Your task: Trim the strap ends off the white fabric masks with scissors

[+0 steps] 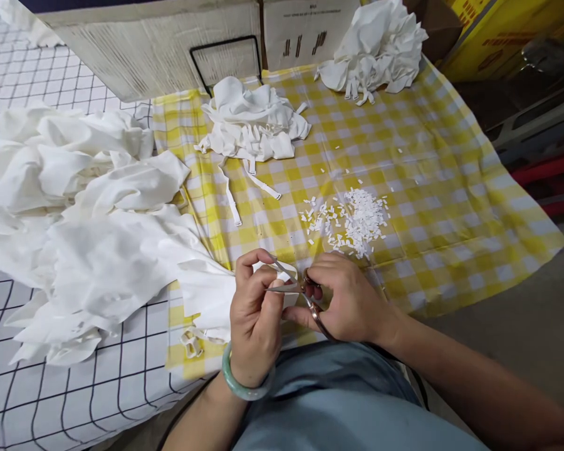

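My left hand (258, 313), a green bangle at its wrist, is closed on a white fabric piece (207, 291) at the near edge of the yellow checked cloth. A narrow white strap (286, 270) of it shows past the fingers. In my right hand (345, 294) is a pair of scissors (284, 288), fingers through the handles and blades apart, pointing left at the strap. The blades overlap my left fingertips in view; whether they touch the strap I cannot tell. Beyond my hands lies a heap of small white snippets (361, 216).
Piled white fabric pieces (98, 250) cover the left side. Two smaller white bundles, a middle bundle (254, 122) with dangling straps and a far bundle (376, 50), lie farther back. Cardboard boxes (169, 47) and a black wire stand (225, 42) border the back of the yellow checked cloth (451, 207).
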Demonstrator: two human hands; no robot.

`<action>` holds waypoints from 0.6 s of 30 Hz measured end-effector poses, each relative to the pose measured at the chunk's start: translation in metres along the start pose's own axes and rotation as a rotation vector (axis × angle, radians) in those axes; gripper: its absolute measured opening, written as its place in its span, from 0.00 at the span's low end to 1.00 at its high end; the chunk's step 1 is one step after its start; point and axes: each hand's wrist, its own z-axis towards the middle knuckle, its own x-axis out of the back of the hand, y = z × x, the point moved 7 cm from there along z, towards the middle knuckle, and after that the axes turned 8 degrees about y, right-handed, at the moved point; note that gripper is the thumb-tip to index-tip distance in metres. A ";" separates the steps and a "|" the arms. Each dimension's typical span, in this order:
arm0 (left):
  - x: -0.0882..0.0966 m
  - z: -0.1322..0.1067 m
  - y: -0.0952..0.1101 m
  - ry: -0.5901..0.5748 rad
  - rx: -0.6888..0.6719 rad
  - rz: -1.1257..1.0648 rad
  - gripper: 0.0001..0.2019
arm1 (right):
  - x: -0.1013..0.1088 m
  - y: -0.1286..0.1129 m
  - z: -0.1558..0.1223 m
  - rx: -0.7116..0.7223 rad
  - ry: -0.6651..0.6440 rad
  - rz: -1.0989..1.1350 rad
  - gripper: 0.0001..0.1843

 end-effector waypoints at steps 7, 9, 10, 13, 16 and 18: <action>0.000 -0.003 -0.001 0.000 -0.024 -0.016 0.09 | -0.001 0.000 0.001 0.007 0.003 0.006 0.22; 0.000 -0.003 -0.002 -0.006 -0.008 -0.017 0.08 | -0.001 0.000 0.000 0.009 0.006 0.011 0.22; -0.001 -0.003 -0.002 -0.009 -0.004 -0.012 0.08 | -0.001 0.001 0.000 0.007 0.005 0.013 0.22; -0.001 -0.004 -0.001 -0.016 -0.017 0.006 0.09 | -0.002 0.003 -0.001 -0.002 -0.005 0.014 0.22; -0.002 -0.004 0.000 -0.013 -0.025 0.011 0.09 | -0.003 0.005 -0.002 -0.016 -0.007 -0.001 0.22; -0.003 -0.004 0.000 -0.012 -0.024 0.018 0.09 | -0.002 0.007 -0.004 -0.021 0.005 -0.020 0.23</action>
